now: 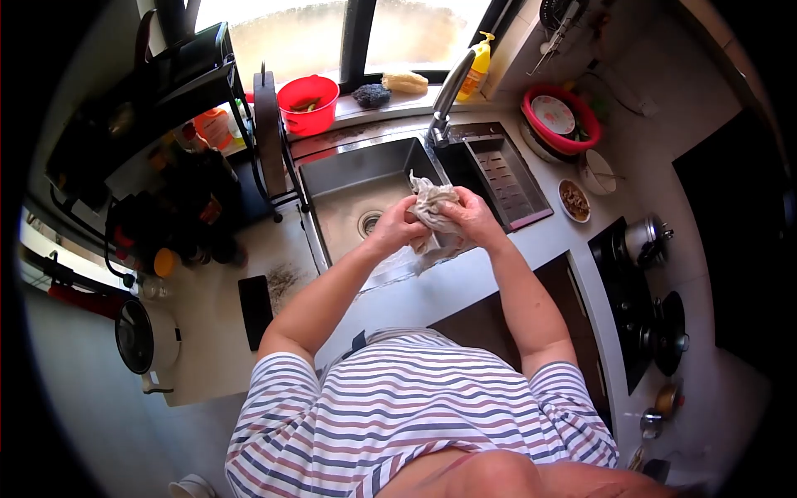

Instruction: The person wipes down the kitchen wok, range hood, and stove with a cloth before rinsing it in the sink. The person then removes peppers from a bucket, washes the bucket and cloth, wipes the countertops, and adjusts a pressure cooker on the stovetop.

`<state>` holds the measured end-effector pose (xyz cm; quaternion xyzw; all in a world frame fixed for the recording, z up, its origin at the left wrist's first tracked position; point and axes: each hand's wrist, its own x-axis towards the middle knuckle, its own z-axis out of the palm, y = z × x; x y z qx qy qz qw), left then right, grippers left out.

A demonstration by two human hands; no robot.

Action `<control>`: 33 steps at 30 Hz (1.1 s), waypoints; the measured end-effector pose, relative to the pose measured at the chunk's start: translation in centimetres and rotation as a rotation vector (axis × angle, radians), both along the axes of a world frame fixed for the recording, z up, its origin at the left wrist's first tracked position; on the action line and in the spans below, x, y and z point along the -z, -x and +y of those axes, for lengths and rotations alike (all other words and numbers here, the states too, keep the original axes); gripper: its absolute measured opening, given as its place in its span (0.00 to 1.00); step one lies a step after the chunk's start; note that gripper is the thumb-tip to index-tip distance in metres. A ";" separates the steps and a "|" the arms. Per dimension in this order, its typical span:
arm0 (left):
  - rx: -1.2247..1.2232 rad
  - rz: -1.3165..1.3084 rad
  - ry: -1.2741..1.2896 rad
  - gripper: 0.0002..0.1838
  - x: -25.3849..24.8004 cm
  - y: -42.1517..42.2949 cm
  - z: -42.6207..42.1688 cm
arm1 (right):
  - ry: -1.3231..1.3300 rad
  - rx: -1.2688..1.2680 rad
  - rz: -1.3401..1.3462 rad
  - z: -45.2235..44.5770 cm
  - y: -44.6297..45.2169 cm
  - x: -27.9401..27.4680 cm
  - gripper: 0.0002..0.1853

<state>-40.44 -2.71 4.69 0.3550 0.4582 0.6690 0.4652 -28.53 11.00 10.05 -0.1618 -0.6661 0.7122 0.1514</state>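
A crumpled whitish cloth (433, 203) is bunched between my two hands, over the front right part of the steel sink (340, 178). My left hand (397, 226) grips its left side with the fingers curled in. My right hand (475, 219) is closed on the right side, its thumb pressed onto the folds. A loose end of the cloth sticks up above the hands, and another part hangs below them. The sink's drain (370, 222) shows just left of my left hand. Behind the cloth stands the faucet (440, 124).
A black rack (266, 133) and dark bottles stand left, near a black phone-like slab (255, 312) and a white pot (149, 336). A red basin (309, 104) and yellow pump bottle (476, 70) sit by the window. Right are a food bowl (574, 202) and a stove (618, 307).
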 end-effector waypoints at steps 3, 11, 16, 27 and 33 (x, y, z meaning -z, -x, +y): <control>-0.294 0.298 0.115 0.16 1.1 3.1 -1.5 | -0.357 -0.140 -0.458 0.4 -2.2 -2.9 0.19; -0.404 0.127 -0.086 0.04 -7.5 5.1 -8.6 | 0.296 0.001 0.040 3.3 -6.0 -4.7 0.15; -0.407 0.195 -0.067 0.03 -10.2 3.5 -14.6 | 0.012 0.088 0.082 4.7 -7.1 -1.5 0.10; -0.068 1.533 0.513 0.14 -0.9 -1.8 -18.9 | 0.039 0.278 -0.076 4.6 -6.1 -4.6 0.08; -0.179 0.942 0.172 0.26 -4.4 -2.8 -3.7 | -0.067 0.126 0.037 2.7 -6.4 -6.9 0.09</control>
